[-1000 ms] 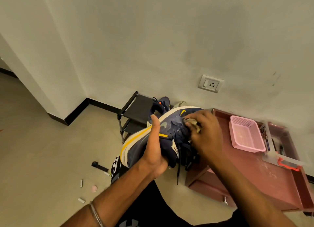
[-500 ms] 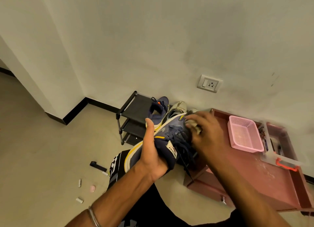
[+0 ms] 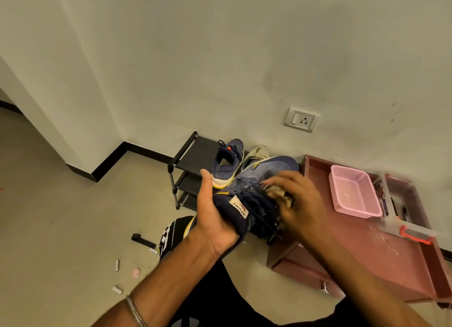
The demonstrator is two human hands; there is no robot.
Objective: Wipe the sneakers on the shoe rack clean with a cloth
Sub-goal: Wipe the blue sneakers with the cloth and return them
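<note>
Our left hand (image 3: 215,219) has its grip wrapped under the heel of the navy-blue sneaker with the yellow-trimmed sole (image 3: 259,187), thumb standing up along the side, holding it off the black metal shoe rack (image 3: 186,162) with the toe aimed at the wall. Our right hand (image 3: 300,204) bunches the crumpled beige cloth (image 3: 278,193) under curled fingers and presses it on the laces. The right hand is blurred, so we read this as a mid-stroke rub. To do it well, we keep the heel clamp firm so the shoe can't twist, work short strokes along the tongue and eyelets, and refold the cloth once it soils. Behind on the rack's top shelf, a second navy sneaker (image 3: 228,160) and a grey shoe (image 3: 256,154) sit side by side, with a pink plastic basket (image 3: 354,194) on the reddish bench (image 3: 367,253) at right.
</note>
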